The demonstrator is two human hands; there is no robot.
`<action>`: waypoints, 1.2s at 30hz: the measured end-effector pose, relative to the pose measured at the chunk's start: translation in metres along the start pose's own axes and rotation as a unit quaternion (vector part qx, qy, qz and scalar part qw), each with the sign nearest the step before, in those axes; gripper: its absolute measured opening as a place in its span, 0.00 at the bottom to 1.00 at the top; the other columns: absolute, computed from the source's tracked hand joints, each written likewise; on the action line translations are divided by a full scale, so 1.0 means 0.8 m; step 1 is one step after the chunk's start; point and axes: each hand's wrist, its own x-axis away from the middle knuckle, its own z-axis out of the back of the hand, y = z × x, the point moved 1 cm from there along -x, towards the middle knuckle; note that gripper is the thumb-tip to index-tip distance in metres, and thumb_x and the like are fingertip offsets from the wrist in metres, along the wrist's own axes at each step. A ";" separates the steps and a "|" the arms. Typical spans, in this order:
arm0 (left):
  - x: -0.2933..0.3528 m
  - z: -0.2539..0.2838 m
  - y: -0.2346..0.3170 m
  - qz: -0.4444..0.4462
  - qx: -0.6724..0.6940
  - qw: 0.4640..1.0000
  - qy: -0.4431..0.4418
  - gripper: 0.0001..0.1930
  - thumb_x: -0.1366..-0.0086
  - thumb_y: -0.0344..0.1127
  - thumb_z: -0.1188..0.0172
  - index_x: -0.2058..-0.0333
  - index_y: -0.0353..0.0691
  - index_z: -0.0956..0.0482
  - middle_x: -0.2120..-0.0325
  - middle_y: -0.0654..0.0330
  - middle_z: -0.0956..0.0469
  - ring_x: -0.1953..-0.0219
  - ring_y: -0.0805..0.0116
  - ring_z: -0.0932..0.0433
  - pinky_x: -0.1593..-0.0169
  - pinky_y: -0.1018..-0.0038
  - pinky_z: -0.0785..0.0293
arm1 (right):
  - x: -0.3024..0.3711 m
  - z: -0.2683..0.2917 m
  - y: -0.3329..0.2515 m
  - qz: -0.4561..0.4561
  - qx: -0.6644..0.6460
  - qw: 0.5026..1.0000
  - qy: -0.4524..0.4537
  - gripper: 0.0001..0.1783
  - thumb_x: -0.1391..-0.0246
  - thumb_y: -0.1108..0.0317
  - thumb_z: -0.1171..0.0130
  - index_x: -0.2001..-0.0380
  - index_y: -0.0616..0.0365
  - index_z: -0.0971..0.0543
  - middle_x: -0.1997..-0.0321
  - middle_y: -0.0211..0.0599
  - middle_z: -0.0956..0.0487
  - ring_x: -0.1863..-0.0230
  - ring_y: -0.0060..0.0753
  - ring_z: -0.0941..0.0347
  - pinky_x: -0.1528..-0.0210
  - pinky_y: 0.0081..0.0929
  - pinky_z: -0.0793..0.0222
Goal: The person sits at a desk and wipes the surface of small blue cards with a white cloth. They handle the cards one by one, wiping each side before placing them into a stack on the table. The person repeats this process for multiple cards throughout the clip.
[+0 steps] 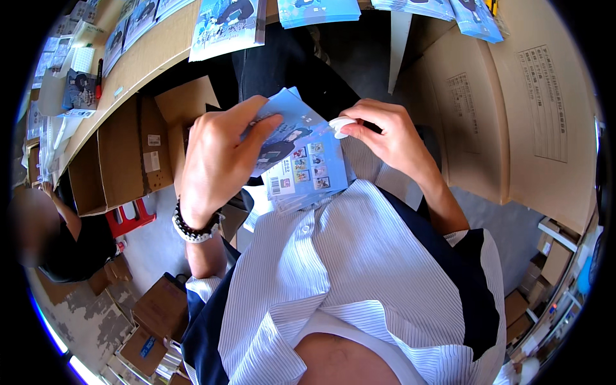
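Blue packets (292, 125) sit at the middle of my view, above the wearer's lap, tilted and slightly fanned with the illustrated side of the top one showing. Working from the left, I see another person (77, 247) in dark clothing at the far edge, near a red stool (131, 218). Next comes the wooden table (154, 61), which curves across the upper left and carries more printed packets, and below it an open cardboard box (131, 154) with its flaps spread.

The left hand (221, 151) is closed on the left edge of the blue packets, thumb across the front; its other fingers are mostly hidden from me. Dark and pale beaded bracelets (196, 224) circle that wrist. Just under the held packets I see a back-side-up packet (308, 168) with small pictures and a barcode, close against the striped shirt (353, 244).

The right hand (388, 131) is nearly closed, thumb and forefinger pinching a small white piece (342, 126) right beside the packets' right edge; I cannot tell whether the two touch. Farther right stand large brown cartons (471, 109).
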 end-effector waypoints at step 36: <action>-0.039 -0.050 -0.099 0.069 -0.057 0.995 0.047 0.20 0.44 0.30 0.27 0.56 0.35 0.26 0.67 0.49 0.19 0.66 0.55 0.17 0.64 0.67 0.24 | 0.019 -0.033 0.068 -0.198 -0.293 0.933 0.069 0.16 0.37 0.67 0.37 0.51 0.67 0.19 0.60 0.38 0.16 0.57 0.23 0.19 0.52 0.19 0.23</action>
